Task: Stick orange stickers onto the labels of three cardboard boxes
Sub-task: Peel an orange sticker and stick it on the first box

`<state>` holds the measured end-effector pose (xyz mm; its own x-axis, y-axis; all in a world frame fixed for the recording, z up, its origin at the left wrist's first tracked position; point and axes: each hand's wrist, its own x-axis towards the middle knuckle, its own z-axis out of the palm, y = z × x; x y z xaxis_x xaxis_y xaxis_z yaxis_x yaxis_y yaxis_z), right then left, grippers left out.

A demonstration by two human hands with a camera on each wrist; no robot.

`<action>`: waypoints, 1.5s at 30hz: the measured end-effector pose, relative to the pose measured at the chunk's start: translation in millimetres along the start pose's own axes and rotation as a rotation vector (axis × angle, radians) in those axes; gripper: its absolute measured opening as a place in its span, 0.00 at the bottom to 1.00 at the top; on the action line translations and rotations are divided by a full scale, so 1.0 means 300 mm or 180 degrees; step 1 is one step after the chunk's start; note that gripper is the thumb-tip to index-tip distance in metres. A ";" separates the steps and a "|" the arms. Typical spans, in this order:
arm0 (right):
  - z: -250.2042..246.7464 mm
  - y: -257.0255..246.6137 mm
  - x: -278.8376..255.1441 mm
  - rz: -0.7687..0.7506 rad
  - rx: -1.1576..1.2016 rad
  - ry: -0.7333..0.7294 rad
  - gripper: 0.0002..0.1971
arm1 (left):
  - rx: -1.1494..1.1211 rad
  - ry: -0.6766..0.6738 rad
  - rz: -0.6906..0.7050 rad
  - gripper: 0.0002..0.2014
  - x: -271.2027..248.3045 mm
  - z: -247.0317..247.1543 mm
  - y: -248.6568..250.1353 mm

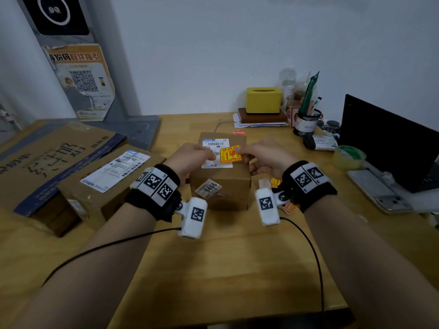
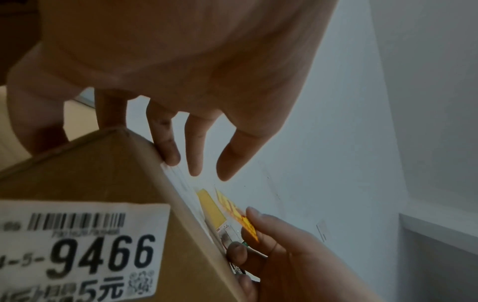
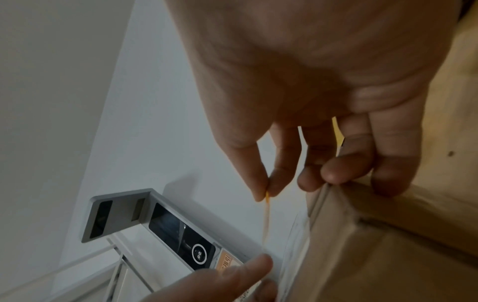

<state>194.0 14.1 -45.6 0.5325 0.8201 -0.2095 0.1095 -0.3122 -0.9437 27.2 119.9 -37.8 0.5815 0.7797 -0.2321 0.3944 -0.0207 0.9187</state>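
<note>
- While the small box (image 1: 222, 172) sits mid-desk, I take it as my landmark; its white label (image 1: 215, 151) lies on its top face.
- Right hand (image 1: 266, 157) pinches the sticker (image 1: 231, 154) by its right edge, thumb against forefinger; the other fingers curl loosely at the box's right top edge.
- Sticker sits over the label's right part. From the right wrist view it shows edge-on and lifted off the top, so I judge it not yet pressed flat.
- Left hand (image 1: 192, 156) is over the label's left side, fingers (image 2: 168, 147) relaxed and reaching down to the box top, gripping nothing. The right wrist view shows one fingertip near the sticker's free end.
- Step, as I judge it: laying the first sticker down.
- Two more boxes lie left of the small box: a mid box (image 1: 111, 176) with a label, and a big box (image 1: 54, 157) further left. No sticker shows on either.
- Spare stickers (image 1: 285, 205) lie just right of the small box, partly hidden by my wrist.
- Risks: the free end may curl and stick to itself or to a fingertip; lowering it unevenly could trap a crease or set it crooked; pressing sideways could slide the box.
</note>
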 end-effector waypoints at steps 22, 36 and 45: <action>0.009 0.074 0.003 0.0036 -0.0020 0.0222 0.13 | 0.0626 0.0556 0.0282 0.14 0.055 0.037 -0.085; 0.017 0.067 0.003 0.0056 -0.0246 0.0234 0.10 | 0.0893 0.0381 0.0459 0.30 0.067 0.060 -0.107; 0.018 0.074 0.009 0.0026 -0.0317 0.0264 0.12 | 0.0869 0.0358 0.0478 0.28 0.064 0.057 -0.109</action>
<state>193.3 12.1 -68.6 0.6008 0.7761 -0.1914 0.1855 -0.3683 -0.9110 37.8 124.9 -77.7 0.5714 0.8192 -0.0498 0.4952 -0.2957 0.8169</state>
